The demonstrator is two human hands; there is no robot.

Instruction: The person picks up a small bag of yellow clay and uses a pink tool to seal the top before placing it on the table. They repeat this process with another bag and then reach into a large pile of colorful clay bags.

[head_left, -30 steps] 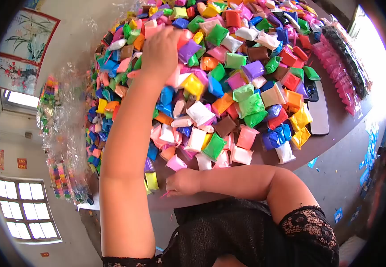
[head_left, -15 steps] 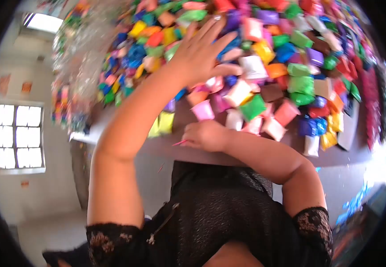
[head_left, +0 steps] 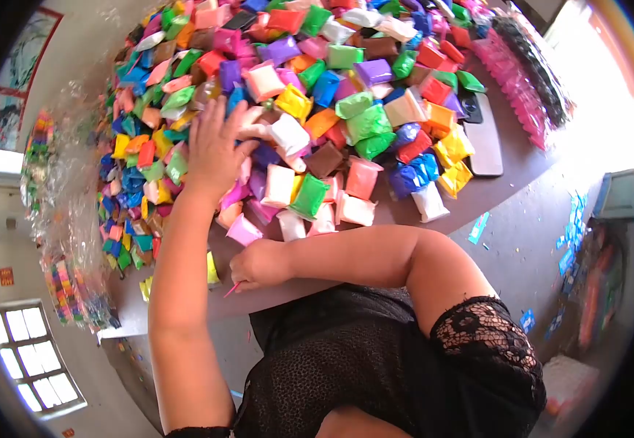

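A large heap of small, soft, plastic-wrapped packets [head_left: 309, 197] in many colours covers the table. My left hand [head_left: 218, 150] reaches into the left middle of the heap, fingers spread over the packets; its fingertips are partly lost among them. Right of its thumb lie a pale pink packet [head_left: 253, 123] and a white packet [head_left: 288, 136]. My right hand [head_left: 262, 263] is closed near the table's front edge, with a thin pink stick [head_left: 232, 289] poking out of it. Just above that hand lies a pink packet [head_left: 244, 230]. Yellow packets [head_left: 213, 269] lie to its left.
A phone [head_left: 483, 142] lies on the right of the table [head_left: 433, 230], near pink and black bundled packaging [head_left: 514, 84]. Clear plastic bags [head_left: 68, 212] of coloured pieces stand along the left side. Blue scraps [head_left: 569, 233] litter the floor at right.
The view has turned and shifted, so the heap appears further left. My left hand stays spread on the heap, while my right hand still holds the pink stick near the table edge.
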